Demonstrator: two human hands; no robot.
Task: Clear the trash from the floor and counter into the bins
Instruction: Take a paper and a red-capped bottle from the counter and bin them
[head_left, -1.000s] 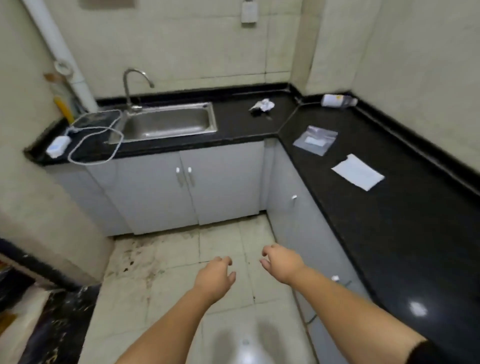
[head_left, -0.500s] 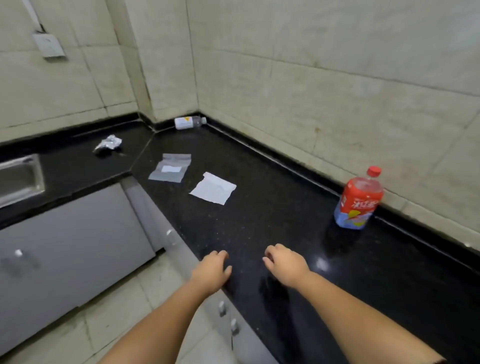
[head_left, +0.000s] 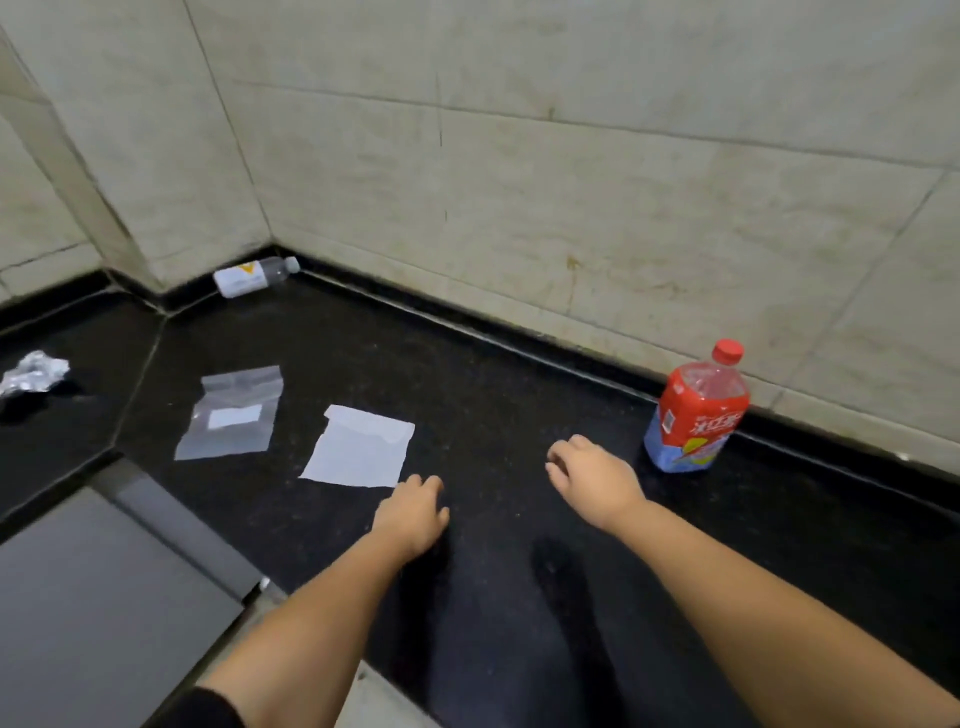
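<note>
Your view has swung from the floor to the black stone counter (head_left: 519, 364); your left hand (head_left: 413, 512) and right hand (head_left: 597, 480) hover, fingers loosely curled, holding nothing, nearest the white paper sheet (head_left: 358, 447) and the red-labelled plastic bottle (head_left: 696, 410).

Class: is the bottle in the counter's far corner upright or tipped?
Tipped: the bottle lies on its side, cap pointing right along the wall.

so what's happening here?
A person is clearing trash off a black counter. Both hands are empty: the left hand hovers by a white paper sheet, the right hand near an upright red-capped bottle. A clear plastic bag, crumpled foil and a toppled bottle remain.
</note>
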